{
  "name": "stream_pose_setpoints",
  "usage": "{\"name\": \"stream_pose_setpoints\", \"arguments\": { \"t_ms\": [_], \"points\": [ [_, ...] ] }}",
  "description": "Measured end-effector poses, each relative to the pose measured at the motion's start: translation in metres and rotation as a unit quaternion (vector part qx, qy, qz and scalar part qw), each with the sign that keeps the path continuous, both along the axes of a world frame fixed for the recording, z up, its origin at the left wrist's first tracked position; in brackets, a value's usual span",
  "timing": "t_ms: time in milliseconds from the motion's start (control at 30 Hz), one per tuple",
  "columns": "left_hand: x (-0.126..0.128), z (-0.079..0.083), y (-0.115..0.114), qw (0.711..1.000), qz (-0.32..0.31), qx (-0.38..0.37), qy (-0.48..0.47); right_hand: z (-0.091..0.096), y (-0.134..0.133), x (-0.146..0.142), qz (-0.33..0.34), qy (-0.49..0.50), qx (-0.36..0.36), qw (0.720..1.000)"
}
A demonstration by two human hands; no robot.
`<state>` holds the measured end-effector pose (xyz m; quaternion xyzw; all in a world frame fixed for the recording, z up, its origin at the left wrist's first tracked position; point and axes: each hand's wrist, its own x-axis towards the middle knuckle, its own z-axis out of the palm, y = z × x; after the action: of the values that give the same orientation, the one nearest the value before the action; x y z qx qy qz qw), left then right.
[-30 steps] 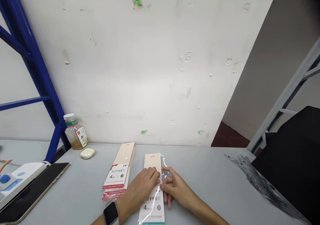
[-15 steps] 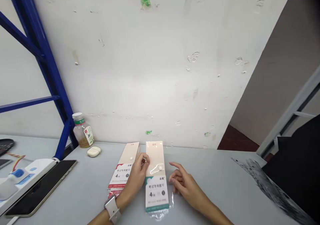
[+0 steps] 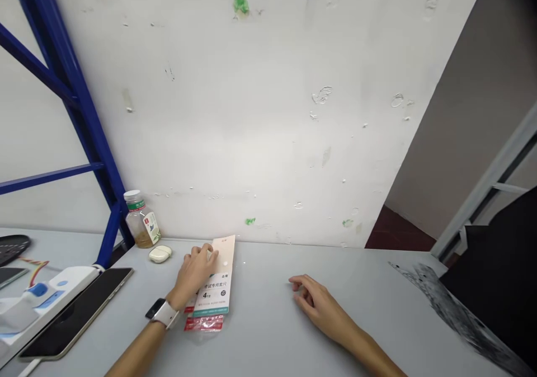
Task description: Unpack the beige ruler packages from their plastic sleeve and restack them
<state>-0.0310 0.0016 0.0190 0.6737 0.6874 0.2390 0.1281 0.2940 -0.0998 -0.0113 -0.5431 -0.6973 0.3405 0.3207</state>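
A ruler set packet with a green lower edge [image 3: 217,293] lies on a matching red-edged packet [image 3: 204,324], whose clear plastic end shows below it. Both are flat on the grey table, slightly slanted. My left hand [image 3: 196,271], with a white-strapped watch on the wrist, grips the green-edged packet at its upper left side, fingers bent over it. The fingertips partly hide its cream upper half. To the right, my right hand [image 3: 316,304] rests on the table, fingers loosely curled and apart, holding nothing.
A clear jar with a white lid [image 3: 141,220] and a small cream case [image 3: 160,254] stand by the wall. At the left lie a phone [image 3: 78,315] and a white power strip [image 3: 54,296], beside a blue metal frame [image 3: 79,108]. Dark fabric [image 3: 499,287] is at the right.
My left hand has moved left with the green-edged packet, which now overlaps the red-edged one. My right hand has shifted slightly right, away from the packets.
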Motion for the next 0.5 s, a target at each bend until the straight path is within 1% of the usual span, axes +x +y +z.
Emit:
{"name": "stream_pose_setpoints", "arguments": {
  "t_ms": [133,233,300,400,433,500],
  "points": [
    [0.017,0.0,-0.009,0.999,-0.038,-0.034,0.011,0.002,-0.002,-0.001,0.008,-0.004,0.002,1.0],
    [0.038,-0.004,-0.019,0.995,-0.089,-0.04,-0.007,0.002,-0.003,-0.001,0.001,-0.01,-0.017,1.0],
    [0.054,-0.007,-0.031,0.991,-0.125,-0.04,-0.021,0.003,-0.004,-0.001,-0.005,-0.019,-0.032,0.999],
    [0.077,-0.014,-0.055,0.975,-0.199,-0.055,-0.08,0.006,-0.005,0.0,0.016,-0.026,-0.02,0.999],
    [0.082,-0.016,-0.063,0.966,-0.241,-0.05,-0.081,0.007,-0.004,0.001,0.026,-0.025,-0.012,0.999],
    [0.091,-0.02,-0.078,0.954,-0.294,-0.025,-0.058,0.008,-0.002,0.004,0.034,-0.021,0.0,0.999]
  ]
}}
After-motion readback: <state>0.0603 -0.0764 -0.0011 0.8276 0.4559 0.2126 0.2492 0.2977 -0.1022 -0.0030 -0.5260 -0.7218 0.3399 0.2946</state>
